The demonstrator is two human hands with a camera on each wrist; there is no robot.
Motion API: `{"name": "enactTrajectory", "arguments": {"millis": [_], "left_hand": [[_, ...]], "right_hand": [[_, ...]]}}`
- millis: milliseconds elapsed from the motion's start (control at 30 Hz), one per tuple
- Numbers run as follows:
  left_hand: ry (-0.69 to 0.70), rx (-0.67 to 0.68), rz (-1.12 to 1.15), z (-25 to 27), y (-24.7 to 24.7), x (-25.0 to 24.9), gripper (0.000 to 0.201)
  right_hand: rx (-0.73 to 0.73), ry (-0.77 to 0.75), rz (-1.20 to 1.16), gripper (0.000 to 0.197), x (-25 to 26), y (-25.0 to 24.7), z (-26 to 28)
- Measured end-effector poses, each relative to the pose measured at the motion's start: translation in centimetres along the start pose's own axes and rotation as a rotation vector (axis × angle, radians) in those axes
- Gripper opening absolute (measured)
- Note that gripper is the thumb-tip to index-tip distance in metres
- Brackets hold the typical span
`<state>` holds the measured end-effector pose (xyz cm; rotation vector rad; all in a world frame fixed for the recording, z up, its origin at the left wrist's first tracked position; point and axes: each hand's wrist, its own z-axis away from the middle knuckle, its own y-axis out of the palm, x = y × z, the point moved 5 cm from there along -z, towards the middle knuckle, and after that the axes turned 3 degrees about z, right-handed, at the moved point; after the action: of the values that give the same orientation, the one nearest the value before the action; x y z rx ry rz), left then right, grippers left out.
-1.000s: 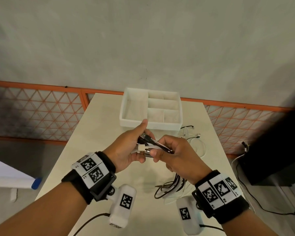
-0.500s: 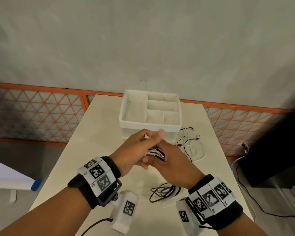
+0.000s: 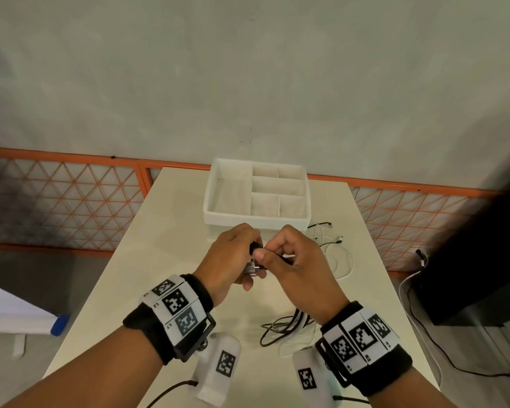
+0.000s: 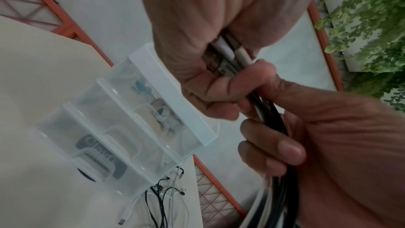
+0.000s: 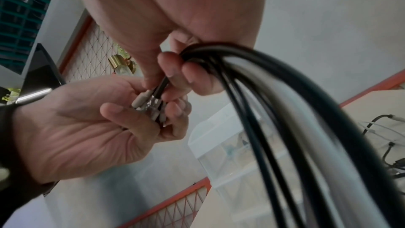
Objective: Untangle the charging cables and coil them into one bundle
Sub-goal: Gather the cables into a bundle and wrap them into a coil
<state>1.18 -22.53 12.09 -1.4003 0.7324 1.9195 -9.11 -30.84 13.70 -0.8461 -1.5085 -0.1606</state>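
Black and white charging cables are gathered together above the cream table. My left hand curls round their plug ends, white and metal connectors side by side. My right hand grips the same cables just beside the left, thumb on top. From the right hand the cables hang down in loops onto the table near my right wrist. In the left wrist view the plug ends sit inside the left palm.
A white divided organiser box stands at the table's far middle; its clear side shows stored items. Loose black and white cable ends lie right of it. An orange mesh fence runs behind; a black unit stands at right.
Both hands have parted a little and shifted away from me toward the box, the right hand regripping the cables beside the left. The hanging loops have stayed under the right wrist.
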Motion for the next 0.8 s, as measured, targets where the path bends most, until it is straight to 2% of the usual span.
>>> {"name": "enactTrajectory", "arguments": {"millis": [100, 167, 267, 367, 433, 467, 500, 567, 633, 667, 733, 800], "left_hand": [[-0.019, 0.082, -0.044, 0.2, 0.3, -0.2, 0.025], [-0.016, 0.082, -0.062, 0.3, 0.3, -0.3, 0.028], [0.009, 0.015, -0.077, 0.1, -0.1, -0.4, 0.023], [0.047, -0.12, 0.016, -0.3, -1.6, -1.0, 0.017], [0.022, -0.168, 0.081, -0.4, -3.1, -1.2, 0.014], [-0.017, -0.161, 0.068, -0.4, -3.7, -1.1, 0.015], [-0.072, -0.141, 0.018, -0.5, -4.1, -0.8, 0.021], [-0.115, -0.136, -0.246, -0.6, -4.9, -0.5, 0.034], [0.028, -0.247, -0.513, -0.5, -5.5, -1.7, 0.038], [0.139, -0.278, -0.527, -0.2, -5.2, -2.8, 0.038], [0.287, -0.156, -0.462, 0.1, -3.2, -4.1, 0.039], [0.312, 0.053, -0.535, 0.7, -0.2, -4.0, 0.048]], "right_hand": [[-0.029, 0.02, 0.008, 0.018, -0.3, 0.1, 0.0], [-0.034, 0.043, 0.03, 0.02, -0.8, 0.3, 0.0], [0.047, 0.104, -0.004, 0.024, -1.1, 0.9, 0.0], [0.168, 0.187, 0.004, 0.028, -1.5, 0.7, 0.3], [0.182, 0.211, 0.041, 0.025, -2.2, 0.0, 0.4], [0.167, 0.217, 0.042, 0.03, -2.5, -0.3, 0.4], [0.144, 0.229, 0.034, 0.034, -2.8, -0.6, 0.3], [0.13, 0.242, 0.036, 0.031, -2.7, -0.9, 0.2], [0.166, 0.22, 0.118, 0.031, -2.0, -0.5, -0.1], [0.191, 0.194, 0.181, 0.035, -1.4, -0.2, -0.2], [0.236, 0.131, 0.278, 0.035, -0.4, 0.7, -0.3], [0.23, 0.058, 0.273, 0.024, 0.7, 1.2, -0.5]]}}
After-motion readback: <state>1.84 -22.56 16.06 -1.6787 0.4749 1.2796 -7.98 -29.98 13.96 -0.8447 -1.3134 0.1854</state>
